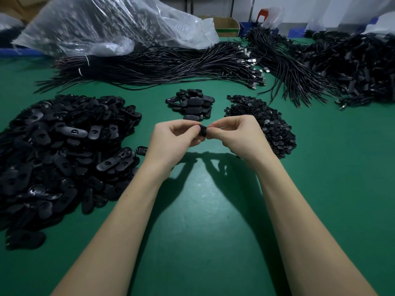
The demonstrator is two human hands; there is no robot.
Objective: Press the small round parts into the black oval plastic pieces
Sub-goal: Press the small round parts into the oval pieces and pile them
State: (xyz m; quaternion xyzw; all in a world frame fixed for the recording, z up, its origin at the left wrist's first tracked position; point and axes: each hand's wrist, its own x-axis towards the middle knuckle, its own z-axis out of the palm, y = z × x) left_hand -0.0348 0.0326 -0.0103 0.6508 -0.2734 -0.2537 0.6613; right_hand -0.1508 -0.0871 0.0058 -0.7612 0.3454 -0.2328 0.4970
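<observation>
black oval piece (203, 131) between both hands' fingers (193, 129)

Both my hands are up over the green table (203, 221), meeting in the middle. Left hand (173, 137) and right hand (233, 135) are both pinching one black piece (203, 131) between the fingertips; it's mostly hidden, so I can't tell if a round part is in it. Big oval pile (62, 150) sits on my left, a small stack (192, 104) just past my hands, round parts (269, 122) by my right hand. Cables (162, 65) and a plastic bag (111, 24) are at the back.
</observation>
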